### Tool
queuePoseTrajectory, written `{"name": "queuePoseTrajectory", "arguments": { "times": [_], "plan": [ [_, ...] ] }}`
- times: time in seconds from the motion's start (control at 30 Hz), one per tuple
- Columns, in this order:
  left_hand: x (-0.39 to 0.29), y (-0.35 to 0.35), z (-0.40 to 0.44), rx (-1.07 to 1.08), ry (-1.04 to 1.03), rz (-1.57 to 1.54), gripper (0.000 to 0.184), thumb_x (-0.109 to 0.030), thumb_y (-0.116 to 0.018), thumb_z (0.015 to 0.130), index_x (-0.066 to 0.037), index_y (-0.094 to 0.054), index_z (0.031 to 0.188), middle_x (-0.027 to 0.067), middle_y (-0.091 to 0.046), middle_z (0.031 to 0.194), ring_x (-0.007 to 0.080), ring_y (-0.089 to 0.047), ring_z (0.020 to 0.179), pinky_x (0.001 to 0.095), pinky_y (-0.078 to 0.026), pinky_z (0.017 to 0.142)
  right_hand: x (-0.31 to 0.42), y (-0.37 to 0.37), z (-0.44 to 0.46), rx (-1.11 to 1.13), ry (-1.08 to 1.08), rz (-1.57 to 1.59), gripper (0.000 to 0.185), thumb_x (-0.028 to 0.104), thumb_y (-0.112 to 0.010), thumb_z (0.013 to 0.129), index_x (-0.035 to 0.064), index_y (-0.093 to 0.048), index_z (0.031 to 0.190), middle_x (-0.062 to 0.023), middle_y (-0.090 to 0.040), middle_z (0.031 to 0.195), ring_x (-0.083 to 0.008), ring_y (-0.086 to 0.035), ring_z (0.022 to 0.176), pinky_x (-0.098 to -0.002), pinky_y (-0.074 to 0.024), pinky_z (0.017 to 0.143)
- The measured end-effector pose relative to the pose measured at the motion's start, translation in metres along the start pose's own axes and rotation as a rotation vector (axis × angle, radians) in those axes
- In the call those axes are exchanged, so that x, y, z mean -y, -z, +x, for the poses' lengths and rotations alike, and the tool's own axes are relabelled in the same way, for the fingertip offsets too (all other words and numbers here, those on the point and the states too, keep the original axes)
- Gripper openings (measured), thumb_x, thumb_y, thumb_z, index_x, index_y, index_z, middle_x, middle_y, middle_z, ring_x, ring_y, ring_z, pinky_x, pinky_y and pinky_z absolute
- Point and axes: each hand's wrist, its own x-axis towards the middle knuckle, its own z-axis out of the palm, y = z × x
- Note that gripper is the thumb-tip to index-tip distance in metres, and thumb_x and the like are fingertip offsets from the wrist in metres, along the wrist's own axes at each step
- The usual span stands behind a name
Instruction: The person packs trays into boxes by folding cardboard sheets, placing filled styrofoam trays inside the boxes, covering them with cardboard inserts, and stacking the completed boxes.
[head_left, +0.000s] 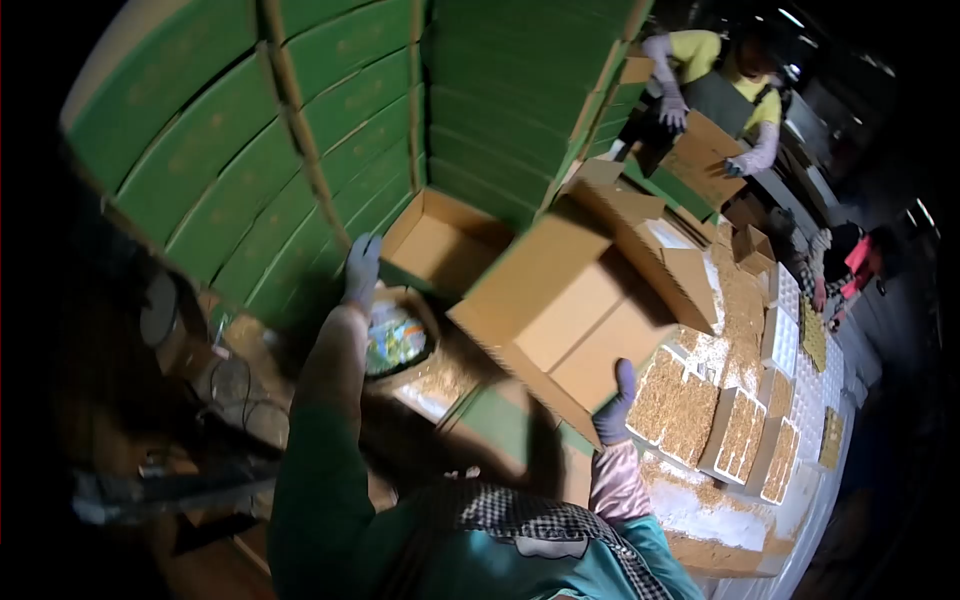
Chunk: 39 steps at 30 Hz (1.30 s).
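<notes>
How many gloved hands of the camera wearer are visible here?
2: grey-gloved left hand near the green stacked boxes; gloved right hand gripping the open brown cardboard box.

The wearer (545,545) shows two hands (615,408) and holds one carton (545,285). Co-workers (697,48) in view number two; round bins (427,320), one.

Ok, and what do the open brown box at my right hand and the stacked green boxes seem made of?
The open brown box looks like matte corrugated cardboard, going by its ridged raw edge. The stacked green boxes are probably cardboard too, dull green outside, with brown showing along their edges.
</notes>
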Motion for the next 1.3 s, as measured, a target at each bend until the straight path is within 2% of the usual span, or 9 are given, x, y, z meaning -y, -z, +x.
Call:
{"name": "queuePoseTrajectory", "arguments": {
  "times": [0.07, 0.1, 0.17, 0.33, 0.4, 0.57, 0.73, 0.93, 1.3],
  "plan": [
    [0.106, 0.002, 0.037, 0.097, -0.208, 0.044, 0.023, -0.020, -0.051, 0.097, -0.003, -0.062, 0.108, 0.0083, -0.061, 0.099, 0.0182, -0.055, 0.093, 0.0276, -0.045, 0.085, -0.033, -0.028, 0.041, 0.048, 0.042, -0.035, 0.043, 0.032, -0.061, 0.089, 0.0041, -0.054, 0.121, -0.0070, -0.060, 0.109, -0.0179, -0.058, 0.102, -0.0323, -0.0481, 0.091],
    [0.123, 0.005, 0.045, 0.160, 0.580, -0.206, 0.030, -0.032, -0.046, 0.101, -0.008, -0.064, 0.103, 0.0055, -0.063, 0.095, 0.0164, -0.057, 0.087, 0.0284, -0.047, 0.075, -0.049, -0.044, 0.060, 0.076, 0.027, 0.002, 0.044, 0.030, -0.063, 0.087, 0.0050, -0.053, 0.122, -0.0064, -0.060, 0.108, -0.0182, -0.058, 0.101, -0.0331, -0.0475, 0.092],
    [0.147, 0.020, 0.068, 0.751, 0.711, -0.540, 0.066, -0.064, -0.030, 0.096, -0.009, -0.065, 0.093, 0.0079, -0.067, 0.084, 0.0217, -0.058, 0.066, 0.0334, -0.051, 0.067, -0.058, -0.094, 0.083, 0.251, 0.127, 0.004, 0.076, 0.021, -0.071, 0.083, 0.0000, -0.031, 0.145, -0.0120, -0.054, 0.130, -0.0231, -0.053, 0.118, -0.0343, -0.0431, 0.100],
    [0.045, 0.013, 0.019, 0.429, 0.593, -0.751, 0.066, -0.057, -0.033, 0.100, 0.001, -0.052, 0.125, 0.0135, -0.063, 0.110, 0.0289, -0.059, 0.096, 0.0373, -0.049, 0.087, -0.150, -0.153, 0.133, 0.342, -0.140, -0.006, 0.077, 0.030, -0.075, 0.083, -0.0015, -0.036, 0.141, -0.0123, -0.054, 0.130, -0.0221, -0.054, 0.116, -0.0330, -0.0431, 0.100],
    [0.094, 0.026, 0.023, 0.425, 0.059, 0.181, 0.059, -0.047, -0.032, 0.103, -0.001, -0.038, 0.139, 0.0144, -0.052, 0.132, 0.0283, -0.049, 0.116, 0.0396, -0.037, 0.105, -0.145, -0.160, 0.132, 0.338, -0.271, -0.067, 0.077, 0.034, -0.077, 0.082, -0.0035, -0.040, 0.137, -0.0138, -0.056, 0.127, -0.0218, -0.055, 0.115, -0.0336, -0.0440, 0.099],
    [0.040, 0.005, 0.013, -0.087, 0.736, -0.812, 0.052, -0.031, -0.047, 0.101, 0.001, -0.036, 0.140, 0.0174, -0.048, 0.130, 0.0263, -0.050, 0.113, 0.0313, -0.042, 0.098, -0.107, -0.151, 0.104, 0.185, 0.055, -0.664, 0.071, 0.044, -0.066, 0.088, -0.0019, -0.042, 0.137, -0.0240, -0.058, 0.124, -0.0327, -0.058, 0.113, -0.0394, -0.0447, 0.097],
    [-0.117, 0.000, -0.120, -0.079, -0.194, 0.303, 0.038, -0.017, -0.041, 0.097, 0.004, -0.054, 0.125, 0.0174, -0.060, 0.120, 0.0328, -0.057, 0.112, 0.0384, -0.044, 0.096, -0.010, 0.013, -0.006, 0.335, 0.135, -0.888, 0.072, 0.044, -0.062, 0.088, -0.0017, -0.040, 0.139, -0.0295, -0.049, 0.133, -0.0408, -0.051, 0.122, -0.0423, -0.0406, 0.104],
    [-0.071, -0.036, -0.310, 1.154, -0.694, 0.674, 0.076, -0.048, -0.062, 0.085, 0.006, -0.044, 0.134, 0.0280, -0.044, 0.138, 0.0495, -0.038, 0.128, 0.0537, -0.030, 0.109, -0.040, 0.230, -0.204, -0.004, -0.616, -1.579, 0.153, 0.084, -0.074, 0.044, -0.0072, -0.006, 0.146, -0.0392, -0.026, 0.138, -0.0496, -0.026, 0.133, -0.0527, -0.0213, 0.113],
    [-0.138, -0.019, -0.321, 1.400, -1.092, 0.811, 0.067, -0.053, -0.056, 0.086, 0.004, -0.058, 0.121, 0.0301, -0.048, 0.133, 0.0477, -0.040, 0.129, 0.0544, -0.031, 0.109, -0.038, 0.220, -0.249, -0.101, 0.364, -1.230, 0.102, 0.051, -0.082, 0.063, -0.0071, -0.037, 0.133, -0.0264, -0.048, 0.120, -0.0437, -0.049, 0.110, -0.0470, -0.0421, 0.094]
  ]
}}
